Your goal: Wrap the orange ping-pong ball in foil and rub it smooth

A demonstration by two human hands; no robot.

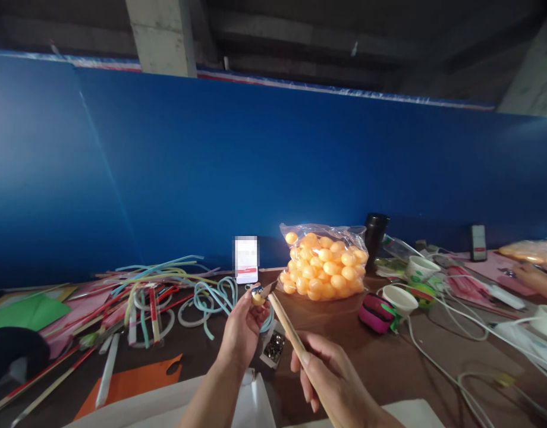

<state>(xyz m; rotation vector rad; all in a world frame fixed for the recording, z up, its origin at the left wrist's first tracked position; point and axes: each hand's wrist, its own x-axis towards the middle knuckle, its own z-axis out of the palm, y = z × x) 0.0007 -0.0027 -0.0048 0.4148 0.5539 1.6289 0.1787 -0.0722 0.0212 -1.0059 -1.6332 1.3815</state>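
My left hand (pixel 242 327) is raised over the table and pinches a small round shiny piece (pixel 257 294) between thumb and fingertips. My right hand (pixel 329 371) grips a thin wooden stick (pixel 288 328) that slants up to the left. The stick's dark pointed tip (pixel 270 289) touches the small piece. Just below the hands lies a small open box of metal bits (pixel 273 349).
A clear bag of orange balls (pixel 324 261) stands on the brown table (pixel 336 333) against a blue wall. Coloured tubes and sticks (pixel 166 291) are piled left. Paper cups (pixel 401 299), a pink pouch (pixel 377 313), white cables (pixel 452 362) and another person's hand (pixel 538 279) are right.
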